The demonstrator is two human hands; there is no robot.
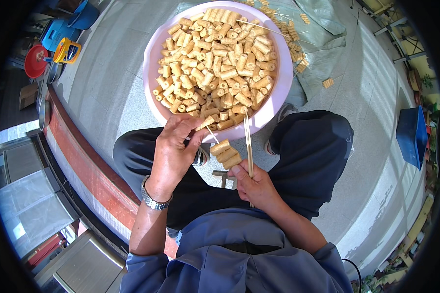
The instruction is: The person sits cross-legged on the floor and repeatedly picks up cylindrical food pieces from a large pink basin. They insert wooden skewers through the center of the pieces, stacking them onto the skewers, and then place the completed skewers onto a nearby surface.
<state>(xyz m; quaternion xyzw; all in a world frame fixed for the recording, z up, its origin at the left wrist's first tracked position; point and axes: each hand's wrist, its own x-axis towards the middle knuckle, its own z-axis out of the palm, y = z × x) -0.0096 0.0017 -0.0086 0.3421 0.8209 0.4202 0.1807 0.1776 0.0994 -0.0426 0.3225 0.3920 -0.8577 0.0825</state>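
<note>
A large pale pink basin [285,82] stands before my knees, heaped with short hollow tan food rolls [220,66]. Near its front rim, my left hand [176,146] pinches one roll [205,123] at the tip of a thin wooden skewer [213,134]. Several more rolls [226,154] sit side by side lower on that skewer. My right hand [255,183] grips the skewer's lower end, just under those rolls. A small bundle of bare skewers [248,143] is also in my right hand, pointing up towards the basin's rim. One loose skewer [260,26] lies across the heap.
Beyond the basin, finished-looking skewers of rolls [295,40] lie on a green sheet [322,40]. One skewered piece [328,83] rests on the paving. Left are a yellow bucket [66,50], a red bowl [36,61] and a red-brown ledge [91,172]. A blue bin [411,137] stands right.
</note>
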